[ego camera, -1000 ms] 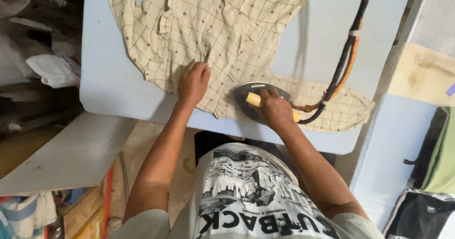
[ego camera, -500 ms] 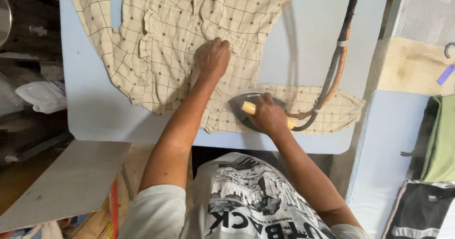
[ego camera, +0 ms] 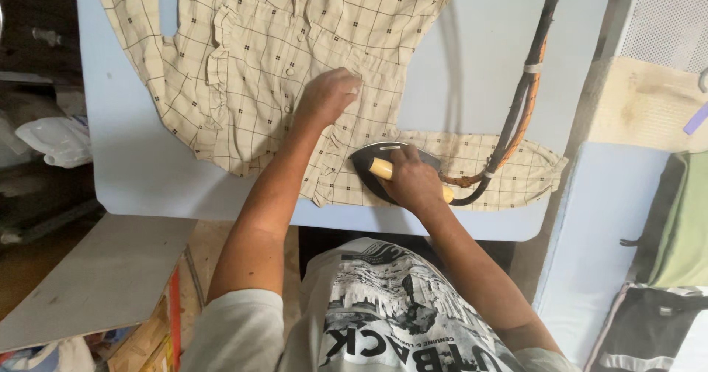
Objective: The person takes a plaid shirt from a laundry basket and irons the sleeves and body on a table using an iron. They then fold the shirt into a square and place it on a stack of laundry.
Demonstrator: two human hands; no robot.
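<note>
- Since the earlier frame, the left hand has slid up the shirt, from near the hem by the iron to the middle of the front beside the button placket.
- That hand lies palm down on the cloth, fingers loosely curled and close together, pressing the fabric flat rather than gripping it.
- At the near edge of the board, the iron sits on the shirt where the body meets the sleeve; the right hand is wrapped tight around its pale yellow handle.
- A dark cable bound with an orange strand runs from the iron's back up across the board and over the sleeve.
- Judging by the cloth, the sleeve and lower front look fairly flat, while the ruffled strips and the upper front show folds, so a good part of the pressing seems left.
- Beige and checked, the shirt is spread front-up over the light blue ironing board, collar end away from the person.
- To the left lies a grey panel; to the right stand a pale blue surface and a green garment.
</note>
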